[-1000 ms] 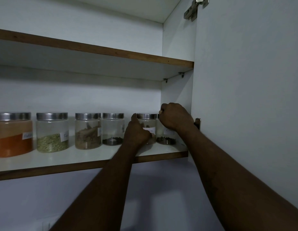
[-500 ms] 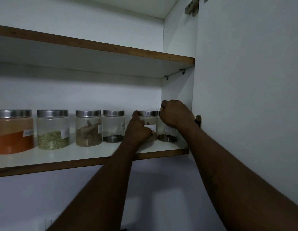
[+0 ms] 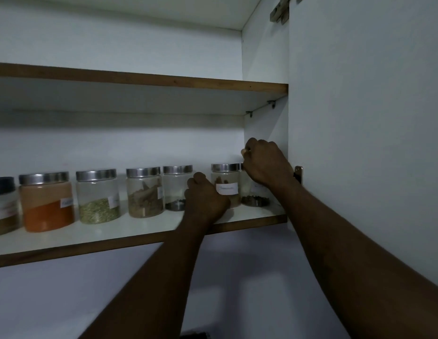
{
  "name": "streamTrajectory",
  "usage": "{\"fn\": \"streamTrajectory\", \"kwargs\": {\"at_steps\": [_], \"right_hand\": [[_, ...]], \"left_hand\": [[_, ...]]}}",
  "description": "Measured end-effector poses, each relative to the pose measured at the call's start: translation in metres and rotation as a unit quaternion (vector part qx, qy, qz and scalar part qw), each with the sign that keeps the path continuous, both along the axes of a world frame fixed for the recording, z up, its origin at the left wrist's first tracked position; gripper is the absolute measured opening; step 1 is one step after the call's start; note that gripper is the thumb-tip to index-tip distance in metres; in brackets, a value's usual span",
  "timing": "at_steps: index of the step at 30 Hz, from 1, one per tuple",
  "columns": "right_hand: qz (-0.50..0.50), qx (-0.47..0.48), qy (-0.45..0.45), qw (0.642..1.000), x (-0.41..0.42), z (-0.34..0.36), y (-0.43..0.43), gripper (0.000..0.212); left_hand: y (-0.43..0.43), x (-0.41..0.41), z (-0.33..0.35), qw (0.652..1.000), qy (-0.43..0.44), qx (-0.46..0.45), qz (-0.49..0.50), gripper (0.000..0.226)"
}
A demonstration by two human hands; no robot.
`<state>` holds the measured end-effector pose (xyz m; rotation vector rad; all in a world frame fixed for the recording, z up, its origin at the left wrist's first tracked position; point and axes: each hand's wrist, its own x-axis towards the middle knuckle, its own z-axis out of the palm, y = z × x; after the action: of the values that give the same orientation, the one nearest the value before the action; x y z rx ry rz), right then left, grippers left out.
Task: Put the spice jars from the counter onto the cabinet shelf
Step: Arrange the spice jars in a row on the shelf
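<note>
Standing side by side at the right end of the cabinet shelf (image 3: 139, 231), two spice jars are each held. The left hand (image 3: 205, 199) curls round the labelled jar (image 3: 226, 189), and the right hand (image 3: 264, 165) grips the end jar (image 3: 256, 200) from above, fingers curled over its lid. Five more jars line the shelf leftward.

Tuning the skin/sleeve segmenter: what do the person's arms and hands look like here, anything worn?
The left forearm and right forearm are bare to the frame edge: no sleeves, watch or bands. The left hand and right hand are ungloved. Dim light; a ring cannot be ruled out.
</note>
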<state>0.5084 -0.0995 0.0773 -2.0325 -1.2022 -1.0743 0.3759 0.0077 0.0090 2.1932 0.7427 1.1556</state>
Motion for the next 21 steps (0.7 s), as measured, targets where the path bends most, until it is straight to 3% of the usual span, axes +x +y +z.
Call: {"fn": "streamTrajectory", "kwargs": {"at_steps": [4, 7, 10, 12, 15, 17, 19, 21], "right_hand": [[0.002, 0.079, -0.006, 0.997, -0.009, -0.002, -0.001, 0.029], [0.073, 0.152, -0.022, 0.985, -0.042, -0.006, 0.01, 0.025], [0.166, 0.106, -0.033, 0.98, -0.086, -0.02, 0.037, 0.029], [0.204, 0.052, 0.001, 0.978, -0.107, -0.031, 0.057, 0.045], [0.182, 0.014, 0.088, 0.979, -0.118, -0.043, 0.082, 0.075], [0.153, -0.009, 0.127, 0.98, -0.117, -0.049, 0.093, 0.084], [0.141, -0.035, 0.152, 0.978, -0.114, -0.057, 0.099, 0.084], [0.15, -0.024, 0.157, 0.976, -0.11, -0.062, 0.1, 0.079]], "left_hand": [[0.009, -0.037, -0.004, 0.999, 0.034, 0.016, 0.035, 0.089], [0.029, -0.067, -0.003, 0.998, 0.037, 0.009, 0.059, 0.074], [0.044, -0.088, 0.0, 0.997, 0.035, -0.003, 0.064, 0.067], [0.048, -0.093, 0.001, 0.995, 0.053, 0.005, 0.081, 0.063], [0.052, -0.092, 0.0, 0.993, 0.07, 0.019, 0.087, 0.049], [0.055, -0.09, -0.001, 0.994, 0.063, 0.013, 0.089, 0.034], [0.06, -0.089, 0.001, 0.994, 0.069, 0.004, 0.081, 0.034], [0.063, -0.089, 0.004, 0.993, 0.106, -0.004, 0.059, 0.055]]}}
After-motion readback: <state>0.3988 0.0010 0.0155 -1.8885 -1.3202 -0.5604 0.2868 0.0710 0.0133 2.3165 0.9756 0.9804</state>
